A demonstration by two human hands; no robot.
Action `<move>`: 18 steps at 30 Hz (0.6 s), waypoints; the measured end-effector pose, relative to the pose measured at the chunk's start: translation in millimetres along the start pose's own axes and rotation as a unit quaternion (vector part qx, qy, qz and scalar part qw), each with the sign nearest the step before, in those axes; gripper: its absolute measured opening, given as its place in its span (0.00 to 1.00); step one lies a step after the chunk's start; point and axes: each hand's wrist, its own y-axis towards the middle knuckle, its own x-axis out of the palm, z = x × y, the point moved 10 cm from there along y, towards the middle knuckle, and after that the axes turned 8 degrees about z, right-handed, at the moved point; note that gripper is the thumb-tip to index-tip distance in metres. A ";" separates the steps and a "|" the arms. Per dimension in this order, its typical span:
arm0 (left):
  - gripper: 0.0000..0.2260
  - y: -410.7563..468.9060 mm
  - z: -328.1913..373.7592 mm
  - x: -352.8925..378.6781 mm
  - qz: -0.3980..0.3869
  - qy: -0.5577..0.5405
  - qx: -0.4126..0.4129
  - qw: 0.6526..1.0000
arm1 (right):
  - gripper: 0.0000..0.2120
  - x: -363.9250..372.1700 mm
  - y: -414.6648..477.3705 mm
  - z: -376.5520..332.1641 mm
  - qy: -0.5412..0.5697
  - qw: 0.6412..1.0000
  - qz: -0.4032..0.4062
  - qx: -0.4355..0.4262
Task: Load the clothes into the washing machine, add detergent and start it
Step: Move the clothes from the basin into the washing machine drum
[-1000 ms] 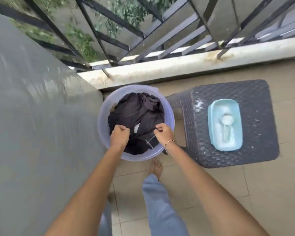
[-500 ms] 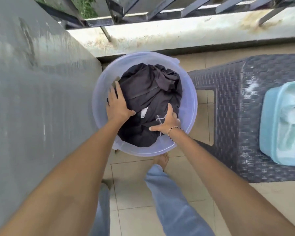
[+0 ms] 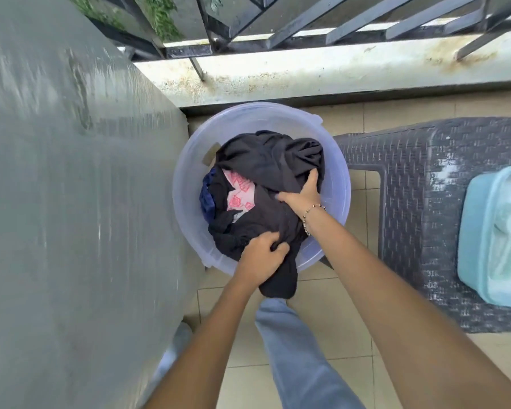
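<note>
A translucent lavender basin [image 3: 186, 208] stands on the tiled floor against the far ledge [image 3: 307, 75], between a tall grey surface [image 3: 71, 202] on the left and a dark woven-pattern plastic stool [image 3: 410, 202] on the right. The basin holds the laundry: a dark garment [image 3: 263, 160] on top, with a pink printed cloth [image 3: 239, 193] and a navy piece [image 3: 207, 196] showing on its left. The left hand [image 3: 261, 255] is clenched on a fold of the dark garment at the near rim, where the fabric hangs over the edge. The right hand [image 3: 306, 191], with a bead bracelet [image 3: 313, 209] on its wrist, grips the same garment on the pile's right side. A light blue tub [image 3: 478, 231] with white contents sits on the stool.
</note>
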 end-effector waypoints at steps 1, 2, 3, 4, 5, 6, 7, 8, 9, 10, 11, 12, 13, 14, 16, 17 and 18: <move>0.13 -2.3 -5.3 -0.6 -0.008 -0.030 -0.026 0.999 | 0.37 -8.2 2.3 -2.1 -0.029 0.999 0.026 -0.023; 0.12 -2.6 -12.8 -6.4 0.000 -0.079 -0.067 0.995 | 0.27 -13.0 3.2 -2.1 -0.024 0.999 0.037 -0.031; 0.10 -2.6 -20.0 -17.6 0.033 -0.138 -0.114 0.983 | 0.20 -15.5 1.4 -1.3 0.002 0.999 0.038 -0.030; 0.09 -2.2 -27.7 -31.5 0.081 -0.203 -0.159 0.963 | 0.16 -17.0 -1.4 0.5 0.028 0.999 0.036 -0.024; 0.08 -1.3 -33.5 -45.4 0.125 -0.258 -0.189 0.939 | 0.13 -16.8 -5.7 1.9 0.046 0.998 0.030 -0.021; 0.10 2.6 -38.2 -55.5 0.147 -0.301 -0.208 0.919 | 0.11 -14.1 -12.9 0.5 0.055 0.998 0.017 -0.027; 0.16 8.3 -38.2 -61.1 0.137 -0.343 -0.215 0.904 | 0.09 -7.6 -22.6 -1.9 0.043 0.998 -0.005 -0.046; 0.23 15.6 -37.6 -63.4 0.114 -0.383 -0.218 0.890 | 0.08 1.7 -35.3 -6.5 0.015 0.996 -0.035 -0.079; 0.30 23.2 -36.0 -62.6 0.082 -0.409 -0.228 0.880 | 0.08 14.4 -48.7 -10.3 -0.029 0.990 -0.072 -0.120; 0.34 30.4 -34.6 -59.9 0.054 -0.420 -0.235 0.875 | 0.08 28.4 -62.4 -13.2 -0.075 0.977 -0.112 -0.165; 0.33 34.0 -28.3 -62.9 0.042 -0.401 -0.230 0.886 | 0.08 39.0 -74.4 -15.2 -0.107 0.962 -0.146 -0.203; 0.27 36.1 -22.3 -67.8 0.040 -0.357 -0.219 0.907 | 0.08 44.5 -81.8 -16.0 -0.118 0.953 -0.169 -0.223; 0.20 37.0 -17.5 -76.1 0.057 -0.312 -0.207 0.926 | 0.09 45.1 -86.7 -18.4 -0.106 0.950 -0.186 -0.226; 0.13 37.6 -16.7 -85.9 0.083 -0.278 -0.203 0.935 | 0.11 42.5 -88.1 -19.8 -0.072 0.954 -0.202 -0.208; 0.05 31.4 -15.1 -107.0 0.132 -0.269 -0.215 0.930 | 0.14 29.5 -87.8 -24.1 0.064 0.966 -0.207 -0.143; 0.06 27.0 -14.2 -120.0 0.160 -0.278 -0.216 0.922 | 0.13 18.6 -81.4 -22.7 0.134 0.969 -0.176 -0.111; 0.08 22.4 -13.0 -131.0 0.182 -0.293 -0.216 0.913 | 0.16 6.1 -74.1 -21.5 0.157 0.974 -0.131 -0.094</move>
